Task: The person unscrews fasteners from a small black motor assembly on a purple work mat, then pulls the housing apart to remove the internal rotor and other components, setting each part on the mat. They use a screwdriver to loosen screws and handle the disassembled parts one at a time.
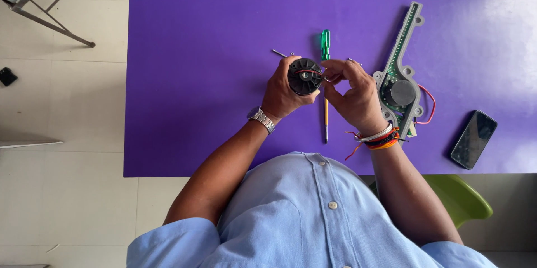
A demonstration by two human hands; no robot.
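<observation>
gripping black round motor (305,76), left hand (282,92), right hand (352,95) pinching its wire, screwdriver (325,50) beneath, phone (474,139) aside

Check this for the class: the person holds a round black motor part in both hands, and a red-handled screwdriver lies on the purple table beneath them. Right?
Not quite. The screwdriver has a green handle, not red, as the head view shows. The rest stands: left hand and right hand hold the motor part above the purple table.

A single screen shows: a dark smartphone (474,139) lies face up near the right end of the purple table (196,78), close to its near edge. It is a slim rounded rectangle, tilted (top leaning right), its glass black and unlit. No packages, labels or signs show.
</observation>
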